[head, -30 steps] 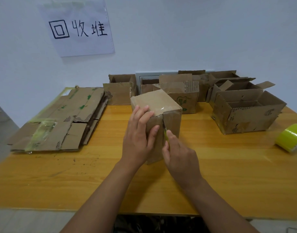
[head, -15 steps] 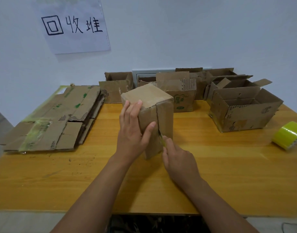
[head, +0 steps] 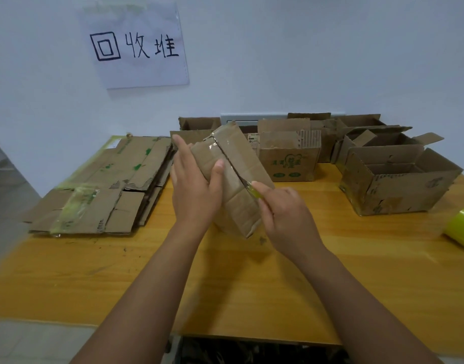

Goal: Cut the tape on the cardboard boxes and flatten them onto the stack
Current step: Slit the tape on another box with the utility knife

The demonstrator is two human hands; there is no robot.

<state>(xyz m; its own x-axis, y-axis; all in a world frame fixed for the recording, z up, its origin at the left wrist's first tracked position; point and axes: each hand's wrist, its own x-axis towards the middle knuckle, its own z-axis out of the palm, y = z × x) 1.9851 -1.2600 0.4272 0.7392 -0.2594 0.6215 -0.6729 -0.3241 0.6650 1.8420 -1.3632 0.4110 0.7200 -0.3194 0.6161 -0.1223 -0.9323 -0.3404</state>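
Right hand (head: pixel 283 211) grips yellow-handled knife (head: pixel 253 191), blade in taped seam. Left hand (head: pixel 196 185) clasps box (head: pixel 241 164), thumb on top. Box: brown, worn, tilted, glossy clear tape, mid-table (head: pixel 252 285). Flattened stack (head: pixel 99 190) far left.

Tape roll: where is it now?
Head view: the tape roll lies at the table's far right edge, cut off by the frame, just in front of the open box.

Left hand (head: pixel 195 191): bare, no glove, ring or watch.
Right hand (head: pixel 286 214): bare likewise.
Forearms: uncovered, no sleeve visible.
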